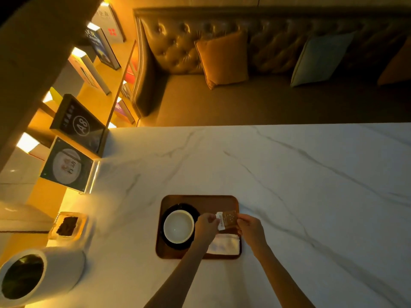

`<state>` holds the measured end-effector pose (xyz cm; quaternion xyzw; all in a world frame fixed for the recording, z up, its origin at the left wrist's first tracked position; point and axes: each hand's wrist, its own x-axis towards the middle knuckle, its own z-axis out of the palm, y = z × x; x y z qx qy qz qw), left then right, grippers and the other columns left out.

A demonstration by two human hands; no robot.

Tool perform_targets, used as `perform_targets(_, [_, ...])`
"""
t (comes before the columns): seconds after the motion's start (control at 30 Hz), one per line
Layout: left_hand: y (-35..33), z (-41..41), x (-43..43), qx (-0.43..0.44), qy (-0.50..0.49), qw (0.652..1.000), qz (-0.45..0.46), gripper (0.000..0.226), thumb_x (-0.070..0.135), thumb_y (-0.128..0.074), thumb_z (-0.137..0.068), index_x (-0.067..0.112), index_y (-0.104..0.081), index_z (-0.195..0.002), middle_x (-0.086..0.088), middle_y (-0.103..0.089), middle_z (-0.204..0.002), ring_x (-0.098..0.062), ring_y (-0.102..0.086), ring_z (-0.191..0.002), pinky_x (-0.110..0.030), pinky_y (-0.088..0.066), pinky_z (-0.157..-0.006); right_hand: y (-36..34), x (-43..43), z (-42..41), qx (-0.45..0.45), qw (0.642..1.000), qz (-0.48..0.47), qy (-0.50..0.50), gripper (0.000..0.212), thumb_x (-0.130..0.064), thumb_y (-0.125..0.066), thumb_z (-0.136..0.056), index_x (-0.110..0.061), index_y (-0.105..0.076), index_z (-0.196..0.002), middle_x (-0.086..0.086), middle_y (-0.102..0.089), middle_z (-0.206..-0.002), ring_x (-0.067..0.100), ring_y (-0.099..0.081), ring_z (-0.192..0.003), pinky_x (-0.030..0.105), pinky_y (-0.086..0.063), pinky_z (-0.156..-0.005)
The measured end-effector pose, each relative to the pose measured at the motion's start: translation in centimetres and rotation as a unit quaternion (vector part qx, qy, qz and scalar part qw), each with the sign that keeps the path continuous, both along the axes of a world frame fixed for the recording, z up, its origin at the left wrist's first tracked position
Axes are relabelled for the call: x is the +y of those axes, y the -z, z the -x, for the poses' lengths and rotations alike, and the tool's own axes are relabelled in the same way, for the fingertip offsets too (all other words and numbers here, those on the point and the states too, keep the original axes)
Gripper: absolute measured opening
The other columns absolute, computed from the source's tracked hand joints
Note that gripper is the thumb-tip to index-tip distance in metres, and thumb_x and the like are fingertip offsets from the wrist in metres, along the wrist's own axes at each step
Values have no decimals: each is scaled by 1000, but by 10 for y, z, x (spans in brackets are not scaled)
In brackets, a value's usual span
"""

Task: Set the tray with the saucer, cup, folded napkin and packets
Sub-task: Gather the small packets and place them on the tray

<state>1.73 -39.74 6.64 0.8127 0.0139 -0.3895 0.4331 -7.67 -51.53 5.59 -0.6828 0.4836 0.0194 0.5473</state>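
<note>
A brown tray (200, 201) lies on the marble table near me. On its left half a white cup (178, 226) stands on a dark saucer (178, 207). A folded white napkin (225, 244) lies at the tray's near right corner. Above the napkin, my left hand (206, 226) and my right hand (250, 227) pinch opposite edges of a brown packet (229, 218) with a white packet (220, 221) partly behind it. Both packets hover over the tray's right half.
The marble table (289, 185) stretches far to the right. A white cylindrical pot (55, 267) and a small glass dish with dark contents (66, 225) sit at the left edge. Shelves with books and signs (77, 127) stand left; a tufted sofa with cushions (222, 58) lies beyond.
</note>
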Motion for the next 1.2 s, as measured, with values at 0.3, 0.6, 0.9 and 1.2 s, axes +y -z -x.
perform_targets(0.3, [49, -26, -21, -50, 86, 993, -69, 19, 7, -51, -93, 3, -65, -105, -13, -67, -98, -17, -56, -81, -31, -49, -68, 49, -11, -39, 52, 996, 11, -76, 35, -3, -51, -90, -3, -60, -123, 20, -68, -113, 33, -65, -98, 42, -55, -88])
perform_targets(0.6, [64, -20, -10, -128, 152, 975, -103, 20, 10, -58, -93, 11, -53, -112, -6, -55, -113, -14, -52, -93, -24, -44, -79, 66, -7, -16, 37, 984, 107, -136, 32, -8, -59, -89, -14, -56, -120, 6, -62, -114, 19, -61, -104, 22, -49, -86])
perform_targets(0.9, [80, -21, -7, -289, 432, 843, -143, 63, 1, -69, -80, 17, -38, -132, -6, -40, -142, -28, -38, -130, -39, -43, -99, 71, -14, -21, 1, 868, 318, -381, 35, -17, -72, -80, -13, -63, -114, 7, -60, -131, 23, -58, -118, 30, -53, -89])
perform_targets(1.2, [82, -25, -9, -303, 440, 833, -143, 62, -1, -74, -73, 15, -43, -123, -5, -47, -132, -27, -45, -120, -36, -49, -91, 81, -19, -21, -25, 879, 313, -360, 29, -14, -66, -86, -11, -63, -115, 8, -62, -126, 25, -58, -116, 32, -52, -91])
